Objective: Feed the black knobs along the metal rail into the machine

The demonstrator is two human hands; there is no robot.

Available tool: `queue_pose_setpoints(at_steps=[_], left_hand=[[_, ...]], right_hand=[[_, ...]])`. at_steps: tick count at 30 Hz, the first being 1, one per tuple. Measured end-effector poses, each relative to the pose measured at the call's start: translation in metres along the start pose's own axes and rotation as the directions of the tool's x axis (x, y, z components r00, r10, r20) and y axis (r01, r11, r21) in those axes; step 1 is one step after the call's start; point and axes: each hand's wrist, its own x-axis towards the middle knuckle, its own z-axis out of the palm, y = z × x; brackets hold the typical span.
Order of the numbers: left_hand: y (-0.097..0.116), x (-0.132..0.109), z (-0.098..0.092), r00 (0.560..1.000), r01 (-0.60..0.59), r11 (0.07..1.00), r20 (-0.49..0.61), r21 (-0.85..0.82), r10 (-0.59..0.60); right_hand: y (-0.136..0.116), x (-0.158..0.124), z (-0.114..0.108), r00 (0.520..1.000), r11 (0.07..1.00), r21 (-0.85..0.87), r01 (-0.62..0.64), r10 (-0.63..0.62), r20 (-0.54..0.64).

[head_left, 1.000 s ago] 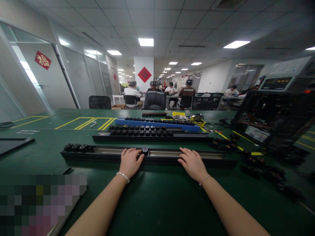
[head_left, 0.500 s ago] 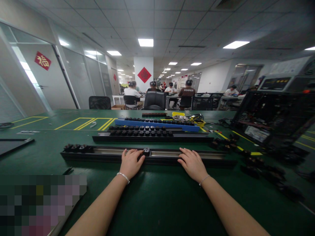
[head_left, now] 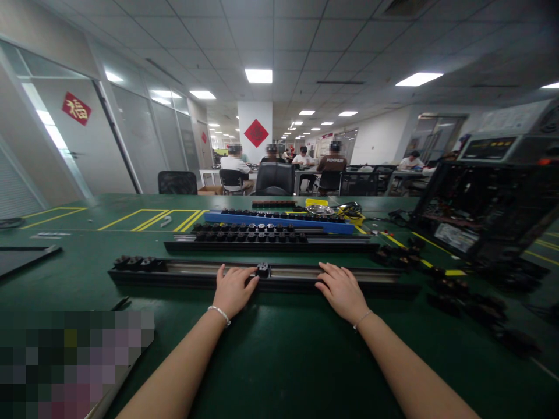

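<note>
A long black channel with a pale metal rail (head_left: 297, 272) inside lies across the table before me. My left hand (head_left: 233, 289) rests over its near edge, fingers stretched out and apart. Just right of those fingertips a small black block (head_left: 262, 269) sits on the rail; whether they touch it I cannot tell. Farther right, my right hand (head_left: 343, 291) lies over the same channel with spread fingers and nothing in them. Several similar black blocks (head_left: 135, 263) stand at the channel's left end.
Behind are another black channel (head_left: 271, 247) bearing rows of blocks and a blue tray (head_left: 340, 227). Loose black parts (head_left: 463, 294) and an open computer case (head_left: 463, 209) occupy the right. A pixelated area covers the lower left. People (head_left: 236, 166) sit at far desks.
The small block has shifted slightly right along the rail, away from my left thumb. Both hands have stayed almost in place.
</note>
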Motion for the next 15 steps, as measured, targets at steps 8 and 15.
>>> queue_pose_setpoints(at_steps=[8, 15], left_hand=[[0.0045, -0.0014, -0.0033, 0.999, -0.03, 0.999, 0.026, 0.044, 0.029], [0.0076, -0.0011, -0.0048, 0.994, -0.072, 0.994, 0.089, 0.081, 0.065]], right_hand=[[-0.0007, 0.0001, -0.0005, 1.0, 1.0, 0.026, -0.013, 0.013, 0.012], [-0.0076, 0.0012, -0.0028, 0.998, 0.997, 0.072, -0.036, 0.033, 0.044]])
